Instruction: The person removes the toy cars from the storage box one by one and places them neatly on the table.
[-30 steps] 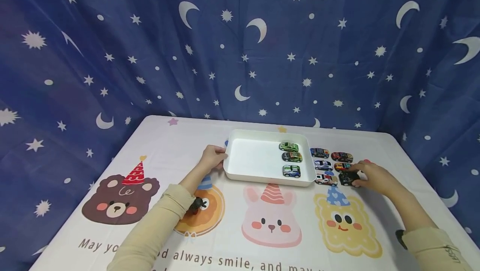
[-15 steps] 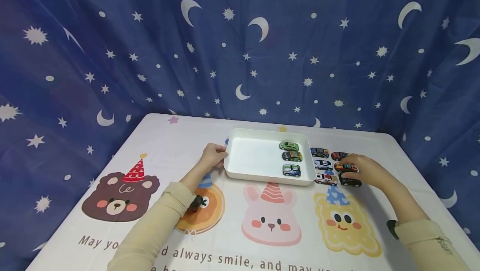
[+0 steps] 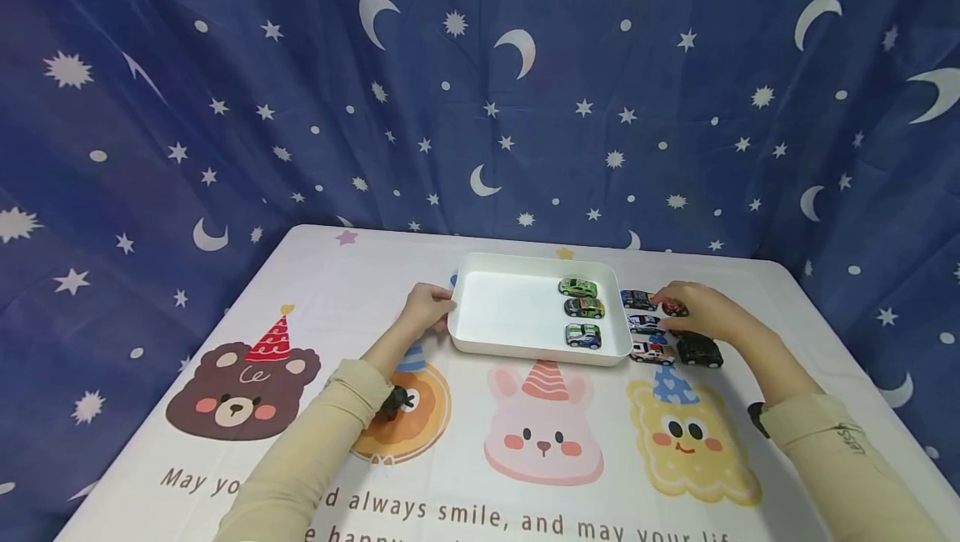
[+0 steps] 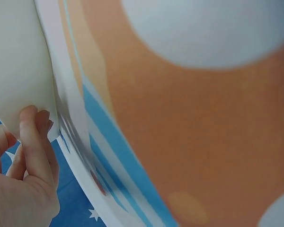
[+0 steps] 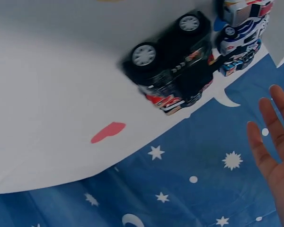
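My left hand [image 3: 426, 308] pinches the left wall of a shallow white tray [image 3: 540, 353]; the left wrist view shows thumb and fingers on its edge. Three toy cars stand in the tray's right part: a green one [image 3: 577, 287], a dark patterned one [image 3: 584, 308] and a blue-white one [image 3: 583, 336]. My right hand [image 3: 705, 310] reaches over the toy cars right of the tray, fingers extended in the right wrist view. Beneath and beside it are a blue car [image 3: 639, 300], a white-purple car [image 3: 645, 324], a partly covered red car [image 3: 675, 308] and a black car [image 3: 699, 350].
A white-orange toy car [image 3: 652, 353] stands close against the tray's right wall. The tablecloth [image 3: 465, 442] carries printed cartoon faces and lettering. Behind the table hangs a blue curtain [image 3: 420, 108] with moons and stars.
My right hand has moved left and farther back, from the black car across the other cars. The orange-yellow car seen earlier is now hidden. My left hand stays at the tray.
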A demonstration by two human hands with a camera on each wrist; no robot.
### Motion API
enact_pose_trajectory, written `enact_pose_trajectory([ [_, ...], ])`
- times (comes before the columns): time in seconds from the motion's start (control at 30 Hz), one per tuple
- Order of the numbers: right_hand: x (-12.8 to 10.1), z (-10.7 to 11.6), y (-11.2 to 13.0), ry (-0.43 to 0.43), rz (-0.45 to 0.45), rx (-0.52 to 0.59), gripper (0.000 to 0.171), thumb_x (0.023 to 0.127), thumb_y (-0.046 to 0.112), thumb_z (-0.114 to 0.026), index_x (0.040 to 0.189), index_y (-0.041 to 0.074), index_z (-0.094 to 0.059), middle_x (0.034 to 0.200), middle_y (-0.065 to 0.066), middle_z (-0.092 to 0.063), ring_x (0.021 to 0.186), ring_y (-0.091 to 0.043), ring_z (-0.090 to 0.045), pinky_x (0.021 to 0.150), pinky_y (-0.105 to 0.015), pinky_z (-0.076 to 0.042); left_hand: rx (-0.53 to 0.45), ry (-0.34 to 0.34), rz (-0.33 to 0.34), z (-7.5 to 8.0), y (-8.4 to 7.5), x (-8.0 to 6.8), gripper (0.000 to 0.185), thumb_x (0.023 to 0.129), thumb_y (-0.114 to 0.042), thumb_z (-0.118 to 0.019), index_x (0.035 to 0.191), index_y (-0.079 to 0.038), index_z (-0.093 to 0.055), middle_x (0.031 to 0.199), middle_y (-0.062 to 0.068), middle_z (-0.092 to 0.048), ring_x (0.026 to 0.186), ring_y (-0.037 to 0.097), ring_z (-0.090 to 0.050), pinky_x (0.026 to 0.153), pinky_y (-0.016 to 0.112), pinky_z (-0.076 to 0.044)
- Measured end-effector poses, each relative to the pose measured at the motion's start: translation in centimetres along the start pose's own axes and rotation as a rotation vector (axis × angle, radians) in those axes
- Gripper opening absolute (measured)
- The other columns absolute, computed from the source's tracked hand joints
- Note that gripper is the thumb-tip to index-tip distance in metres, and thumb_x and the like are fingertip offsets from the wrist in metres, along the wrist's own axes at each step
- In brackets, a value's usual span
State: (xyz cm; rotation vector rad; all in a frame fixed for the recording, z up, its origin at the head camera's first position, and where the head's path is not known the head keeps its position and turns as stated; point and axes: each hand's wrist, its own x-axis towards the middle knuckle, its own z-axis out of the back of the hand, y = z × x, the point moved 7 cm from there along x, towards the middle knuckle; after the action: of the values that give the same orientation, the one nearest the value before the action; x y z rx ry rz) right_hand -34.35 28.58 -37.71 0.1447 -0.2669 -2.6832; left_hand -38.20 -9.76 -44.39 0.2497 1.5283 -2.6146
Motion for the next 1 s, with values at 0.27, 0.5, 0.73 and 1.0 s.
enact_pose_trajectory([
  [0.27,2.3,-0.8,0.3,0.02,-0.005,0.065,0.036,0.083,0.014,-0.07,0.113,-0.006,-0.063,0.108,-0.022,-0.065,0.094,-0.034,-0.061,0.082,-0.046,-0.055,-0.007,-0.001,0.029,0.2,0.6,0.1,0.031,0.088,-0.006,-0.06,0.117,0.004,-0.062,0.108,0.022,-0.067,0.058,0.005,-0.055,0.049,0.013,-0.05],
  [0.5,4.0,-1.2,1.1,0.041,0.004,0.074,0.035,0.084,0.012,-0.07,0.114,-0.005,-0.062,0.11,-0.021,-0.065,0.098,-0.035,-0.06,0.082,-0.044,-0.056,-0.032,-0.002,0.051,0.3,1.1,0.2,0.03,0.088,-0.006,-0.059,0.116,0.004,-0.063,0.109,0.021,-0.066,0.06,0.006,-0.056,0.049,0.014,-0.05],
  [0.73,5.8,-0.8,2.2,0.004,0.063,0.049,0.031,0.085,0.009,-0.068,0.113,-0.005,-0.063,0.109,-0.021,-0.065,0.098,-0.034,-0.061,0.084,-0.045,-0.054,-0.034,-0.001,0.032,0.0,0.9,0.2,0.03,0.088,-0.006,-0.06,0.116,0.004,-0.063,0.107,0.021,-0.067,0.059,0.005,-0.055,0.051,0.014,-0.051],
  [1.0,7.7,-1.1,2.9,0.013,0.029,0.086,0.035,0.086,0.01,-0.066,0.117,-0.005,-0.06,0.114,-0.021,-0.063,0.101,-0.035,-0.059,0.086,-0.046,-0.053,-0.021,-0.002,0.032,-0.4,0.4,0.3,0.03,0.087,-0.007,-0.061,0.116,0.004,-0.063,0.107,0.02,-0.067,0.061,0.006,-0.057,0.051,0.014,-0.052],
])
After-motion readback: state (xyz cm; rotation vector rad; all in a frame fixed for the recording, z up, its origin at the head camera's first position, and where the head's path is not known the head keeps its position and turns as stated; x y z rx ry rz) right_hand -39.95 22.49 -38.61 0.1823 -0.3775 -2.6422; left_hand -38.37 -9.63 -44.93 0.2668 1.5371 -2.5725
